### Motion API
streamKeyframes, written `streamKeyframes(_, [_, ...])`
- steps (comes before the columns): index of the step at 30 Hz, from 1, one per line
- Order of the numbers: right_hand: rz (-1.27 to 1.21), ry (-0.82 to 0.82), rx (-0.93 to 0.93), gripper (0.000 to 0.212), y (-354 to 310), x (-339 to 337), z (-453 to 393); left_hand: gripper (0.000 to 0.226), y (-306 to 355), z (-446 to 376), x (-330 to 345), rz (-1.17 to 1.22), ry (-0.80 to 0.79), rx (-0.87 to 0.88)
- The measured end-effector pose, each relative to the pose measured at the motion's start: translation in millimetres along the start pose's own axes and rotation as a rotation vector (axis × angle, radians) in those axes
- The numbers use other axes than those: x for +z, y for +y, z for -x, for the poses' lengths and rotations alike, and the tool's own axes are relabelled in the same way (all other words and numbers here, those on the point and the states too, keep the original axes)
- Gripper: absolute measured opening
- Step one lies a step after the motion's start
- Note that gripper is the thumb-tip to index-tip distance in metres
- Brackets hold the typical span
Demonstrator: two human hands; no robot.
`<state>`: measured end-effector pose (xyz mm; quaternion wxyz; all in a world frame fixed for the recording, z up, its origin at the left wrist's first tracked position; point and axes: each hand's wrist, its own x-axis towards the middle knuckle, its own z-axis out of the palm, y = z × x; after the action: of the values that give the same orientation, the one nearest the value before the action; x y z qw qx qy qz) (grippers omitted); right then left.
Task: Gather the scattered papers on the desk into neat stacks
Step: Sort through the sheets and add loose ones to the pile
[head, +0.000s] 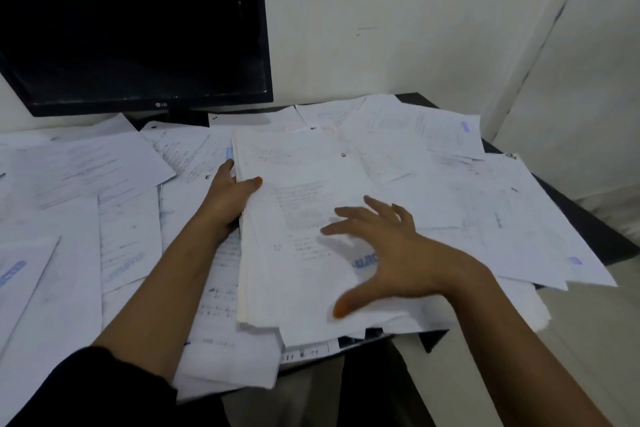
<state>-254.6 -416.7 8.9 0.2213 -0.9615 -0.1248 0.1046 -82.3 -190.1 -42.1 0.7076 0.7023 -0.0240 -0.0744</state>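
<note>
A thick stack of white printed papers (298, 191) lies in the middle of the dark desk (588, 218). My left hand (230, 199) grips the stack's left edge, thumb on top and fingers under the sheets. Over the stack's near right part my right hand (388, 250) is spread, fingers straight and apart, thumb pointing toward me; it looks blurred. Loose sheets (79, 170) lie scattered to the left, and more overlapping sheets (502, 211) fan out to the right.
A black LG monitor (138, 28) stands at the back left, its stand among the papers. White walls rise behind and to the right. The desk's right edge and near edge show dark under overhanging sheets (228, 367). My lap is below.
</note>
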Motion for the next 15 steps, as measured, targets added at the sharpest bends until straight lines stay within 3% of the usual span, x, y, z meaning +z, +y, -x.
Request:
streamKeyframes(5, [0.200, -0.090, -0.089, 0.110, -16.9, 28.8, 7.9, 0.058, 1.1, 6.8, -0.2, 0.031, -0.013, -0.016])
streamKeyframes(15, [0.088, 0.114, 0.029, 0.083, -4.5, 26.3, -5.7, 0.050, -0.8, 7.7, -1.8, 0.024, -0.064, 0.007])
